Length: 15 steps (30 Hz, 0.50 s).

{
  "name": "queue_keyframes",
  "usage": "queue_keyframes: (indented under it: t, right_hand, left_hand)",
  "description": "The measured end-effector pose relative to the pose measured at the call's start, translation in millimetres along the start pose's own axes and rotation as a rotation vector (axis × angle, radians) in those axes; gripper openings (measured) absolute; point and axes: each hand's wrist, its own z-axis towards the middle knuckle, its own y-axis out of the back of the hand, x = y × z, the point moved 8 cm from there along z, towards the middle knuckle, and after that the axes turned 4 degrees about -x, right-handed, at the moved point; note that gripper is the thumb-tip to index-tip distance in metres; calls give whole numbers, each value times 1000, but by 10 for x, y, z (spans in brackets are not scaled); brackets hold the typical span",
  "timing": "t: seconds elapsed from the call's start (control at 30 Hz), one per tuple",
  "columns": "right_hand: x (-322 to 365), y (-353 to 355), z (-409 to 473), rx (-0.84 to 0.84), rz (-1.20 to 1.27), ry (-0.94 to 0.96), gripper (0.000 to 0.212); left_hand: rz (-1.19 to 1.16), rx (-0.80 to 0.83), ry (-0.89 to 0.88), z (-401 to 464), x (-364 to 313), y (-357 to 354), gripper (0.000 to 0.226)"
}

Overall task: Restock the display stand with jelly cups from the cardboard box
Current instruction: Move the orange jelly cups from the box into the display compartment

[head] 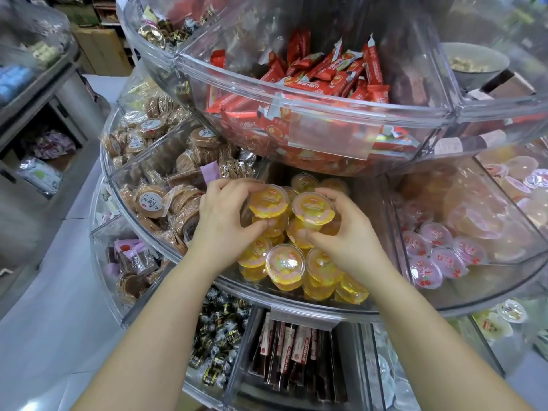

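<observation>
A clear tiered display stand (296, 302) fills the view. Its middle tier has a compartment piled with yellow jelly cups (286, 266). My left hand (221, 216) is closed around a yellow jelly cup (268, 203) at the top of the pile. Beside it, my right hand (345, 232) grips another yellow jelly cup (312, 207). Both cups sit over the back of the pile, lids up. The cardboard box is not in sight.
Pink jelly cups (436, 250) fill the compartment to the right. Wrapped brown discs (166, 200) lie in the one to the left. Red snack bars (320, 75) fill the top tier overhanging my hands. Dark candies (219, 339) and stick packs sit below. A grey shelf unit (38, 120) stands left.
</observation>
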Motion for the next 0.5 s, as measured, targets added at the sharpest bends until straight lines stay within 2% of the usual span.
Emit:
queue_keyframes:
  t: [0.17,0.33,0.4,0.5]
  right_hand:
    - [1,-8,-12,12,-5,-17,78]
    - [80,95,-92,-10,-17,-11,94]
    - [195,174,-156,-48,-36,31,91]
    - [488,282,-288,-140,-113,181,75]
  left_hand:
    - [11,-2,17,16,-13,13,52]
    - [2,18,-28,-20,-53,0,69]
    - [11,15,-33,-60,-46,5,72]
    - [-29,-27,-12,-146,-27,69,72]
